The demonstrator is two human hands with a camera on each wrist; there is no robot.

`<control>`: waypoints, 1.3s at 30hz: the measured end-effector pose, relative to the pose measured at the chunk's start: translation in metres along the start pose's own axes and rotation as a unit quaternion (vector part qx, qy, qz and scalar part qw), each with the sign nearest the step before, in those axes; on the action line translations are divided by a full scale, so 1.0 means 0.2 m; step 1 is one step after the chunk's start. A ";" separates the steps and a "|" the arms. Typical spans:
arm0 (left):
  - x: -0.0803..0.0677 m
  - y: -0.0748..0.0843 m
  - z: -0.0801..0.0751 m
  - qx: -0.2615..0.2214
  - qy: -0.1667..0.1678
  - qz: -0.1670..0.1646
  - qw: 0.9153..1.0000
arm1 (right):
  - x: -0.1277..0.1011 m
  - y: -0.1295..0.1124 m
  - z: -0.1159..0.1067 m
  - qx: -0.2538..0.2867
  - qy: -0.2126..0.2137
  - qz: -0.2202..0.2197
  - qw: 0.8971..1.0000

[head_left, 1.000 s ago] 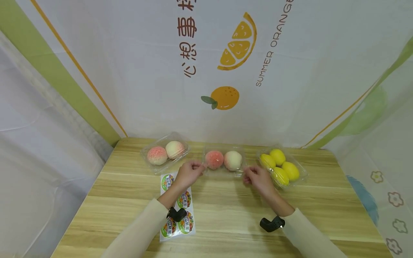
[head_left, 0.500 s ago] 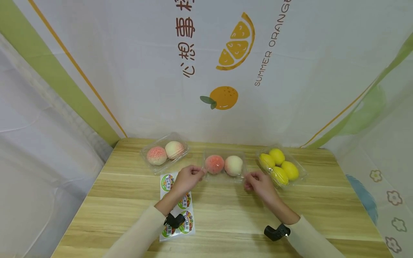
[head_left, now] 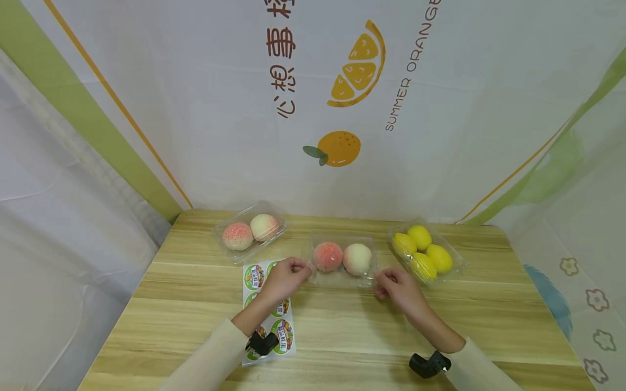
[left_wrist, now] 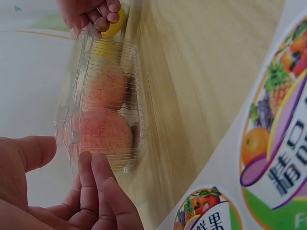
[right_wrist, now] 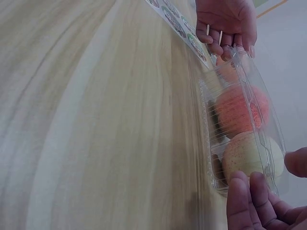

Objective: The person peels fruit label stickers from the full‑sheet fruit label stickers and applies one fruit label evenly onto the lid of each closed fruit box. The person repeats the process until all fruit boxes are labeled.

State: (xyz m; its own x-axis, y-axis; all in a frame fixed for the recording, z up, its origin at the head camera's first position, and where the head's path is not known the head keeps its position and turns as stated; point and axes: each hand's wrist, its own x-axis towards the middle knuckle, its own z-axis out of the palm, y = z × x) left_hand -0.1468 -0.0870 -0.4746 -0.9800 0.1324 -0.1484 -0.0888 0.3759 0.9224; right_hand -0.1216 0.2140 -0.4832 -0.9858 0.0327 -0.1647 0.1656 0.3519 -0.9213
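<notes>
Between my two hands sits the clear clamshell box [head_left: 344,260] with two peaches, middle of the worktop [head_left: 342,326]; my left hand [head_left: 283,278] pinches its left end and my right hand [head_left: 398,288] pinches its right end, fingers curled on the plastic. Sticker sheet [head_left: 266,309] lies under my left wrist, lemon box [head_left: 425,252] just right of it

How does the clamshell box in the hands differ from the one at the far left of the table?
The middle box is pinched at both ends by the left hand and right hand; the left box is untouched. The middle box lies square to the table edge, the left box angled. Both are clear and hold two peaches.
</notes>
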 end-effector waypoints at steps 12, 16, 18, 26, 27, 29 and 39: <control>-0.04 -0.02 0.01 0.011 -0.014 0.003 1.000 | -0.06 0.02 -0.03 -0.004 -0.012 0.019 1.000; -0.05 -0.03 0.01 0.012 -0.017 0.004 1.000 | -0.07 0.02 -0.03 -0.001 -0.010 0.021 1.000; -0.06 -0.03 0.01 0.014 -0.019 0.005 1.000 | -0.08 0.02 -0.03 0.000 -0.008 0.022 1.000; -0.07 -0.04 0.02 0.000 -0.023 0.002 1.000 | -0.09 0.02 -0.02 0.006 -0.011 0.023 1.000; -0.07 -0.04 0.02 -0.003 -0.023 0.002 1.000 | -0.10 0.02 -0.02 0.005 -0.012 0.022 1.000; -0.07 -0.05 0.02 -0.008 -0.023 0.001 1.000 | -0.10 0.02 -0.02 0.007 -0.010 0.025 1.000; -0.08 -0.04 0.02 -0.020 -0.029 -0.001 0.999 | -0.11 0.01 -0.02 0.010 -0.011 0.037 0.999</control>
State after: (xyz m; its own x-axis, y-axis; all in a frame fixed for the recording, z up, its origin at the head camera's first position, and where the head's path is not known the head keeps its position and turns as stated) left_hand -0.1289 -0.0892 -0.4815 -0.9678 0.1855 -0.1699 -0.0990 0.3398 0.9353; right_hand -0.0994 0.2182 -0.4791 -0.9701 0.0380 -0.2399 0.2387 0.3313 -0.9128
